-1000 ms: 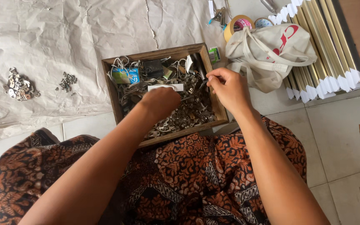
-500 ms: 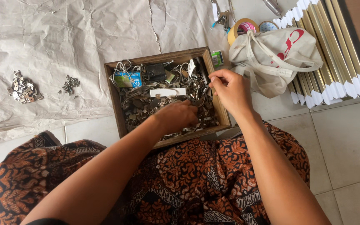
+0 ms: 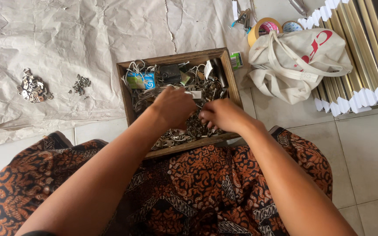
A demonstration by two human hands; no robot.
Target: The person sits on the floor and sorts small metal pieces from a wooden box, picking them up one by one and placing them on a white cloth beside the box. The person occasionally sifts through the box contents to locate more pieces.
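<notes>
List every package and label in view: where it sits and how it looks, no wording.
Blue packet: back left of the wooden tray, flat, blue with white.
Green box: on the floor right of the tray, small, green and white.
Cloth bag: right of the tray, cream with red print.

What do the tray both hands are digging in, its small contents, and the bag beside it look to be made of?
Tray: wood, dark brown stain, grain visible on the rim. Small parts under the left hand and right hand: likely metal, given their silvery glints. Bag: cream cloth, probably canvas, soft and creased.
</notes>
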